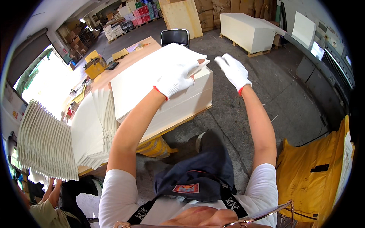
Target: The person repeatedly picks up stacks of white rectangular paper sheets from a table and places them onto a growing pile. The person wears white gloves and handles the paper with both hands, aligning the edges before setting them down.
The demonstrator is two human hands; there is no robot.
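My left hand [176, 79], in a white knit glove with a red cuff, grips the near right corner of the top white sheets [146, 72]. Bare skin shows at its thumb and one fingertip. A few sheets stand slightly raised at that corner, above the thick white stack [190, 97]. Off the stack's right side, my right hand [232, 70], gloved the same way, hangs in the air. Its fingers are stretched out and it holds nothing.
Fanned white sheets [91, 125] and a wavy pile [45, 140] lie left, near another person [53, 205]. A wooden table [146, 45] bears a yellow bag [95, 67]. A black chair [175, 37], palletised white block [247, 32], machine [319, 72] and yellow cover [308, 171] stand around.
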